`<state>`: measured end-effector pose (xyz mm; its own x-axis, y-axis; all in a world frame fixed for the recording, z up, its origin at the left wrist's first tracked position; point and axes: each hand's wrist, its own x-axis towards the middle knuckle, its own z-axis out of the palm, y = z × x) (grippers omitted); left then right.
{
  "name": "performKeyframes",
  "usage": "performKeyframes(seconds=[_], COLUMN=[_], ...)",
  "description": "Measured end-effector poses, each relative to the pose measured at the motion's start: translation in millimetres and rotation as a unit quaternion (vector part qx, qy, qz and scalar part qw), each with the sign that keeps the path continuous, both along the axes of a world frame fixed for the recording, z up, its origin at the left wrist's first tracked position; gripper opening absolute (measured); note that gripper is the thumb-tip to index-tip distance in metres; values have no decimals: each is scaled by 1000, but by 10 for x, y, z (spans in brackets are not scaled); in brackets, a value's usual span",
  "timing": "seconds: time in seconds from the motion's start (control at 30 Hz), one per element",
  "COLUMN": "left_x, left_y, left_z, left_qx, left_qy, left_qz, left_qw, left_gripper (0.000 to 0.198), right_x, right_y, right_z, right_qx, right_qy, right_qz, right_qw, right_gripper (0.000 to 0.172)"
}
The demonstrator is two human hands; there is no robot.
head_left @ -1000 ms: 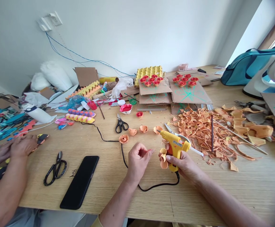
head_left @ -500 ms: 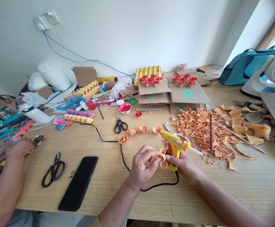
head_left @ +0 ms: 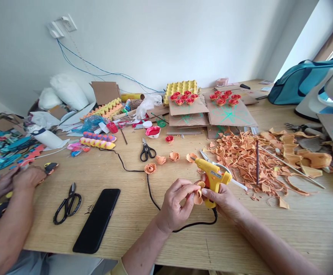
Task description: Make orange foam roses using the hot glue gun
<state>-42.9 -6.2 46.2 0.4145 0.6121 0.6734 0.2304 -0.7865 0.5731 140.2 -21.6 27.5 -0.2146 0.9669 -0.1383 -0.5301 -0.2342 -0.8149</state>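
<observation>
My right hand (head_left: 222, 199) grips the handle of a yellow hot glue gun (head_left: 213, 176), nozzle pointing left, its black cord (head_left: 152, 193) trailing across the wooden table (head_left: 269, 233). Pressed against that hand is a small orange paper flower (head_left: 198, 194), which my left hand (head_left: 177, 202) pinches with closed fingers. Several finished orange paper roses (head_left: 150, 168) lie just beyond on the table.
Orange paper scraps (head_left: 249, 156) and sticks pile up at right. Two scissors (head_left: 67, 203) (head_left: 147, 150), a black phone (head_left: 97, 219), red paper flowers on cardboard (head_left: 206, 109) and a yellow egg tray (head_left: 180, 86) lie around. Another person's hands (head_left: 20, 179) work at far left. A blue bag (head_left: 300, 78) sits at back right.
My left hand has moved right from an empty pinch to close on the orange flower beside the glue gun. The glue gun hand stayed nearly still.
</observation>
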Motion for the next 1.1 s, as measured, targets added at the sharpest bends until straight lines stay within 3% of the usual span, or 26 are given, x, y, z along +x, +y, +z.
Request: performKeyframes(seconds=[0.43,0.87,1.1], left_x=[-26,-36,-26], left_y=[20,35,29], left_z=[-57,-41,-10], left_qx=[70,138,105], left_qy=[50,119,127], left_qz=[51,89,82], left_qw=[995,979,983], left_gripper=[36,27,28], right_x=[-20,-19,-19], right_y=[21,-4,9], right_z=[20,34,35], right_qx=[-5,-13,-17], right_qy=[-6,-4,-24], right_qz=[-14,-15,-21], right_qw=[1000,1000,999], right_gripper=[46,48,46])
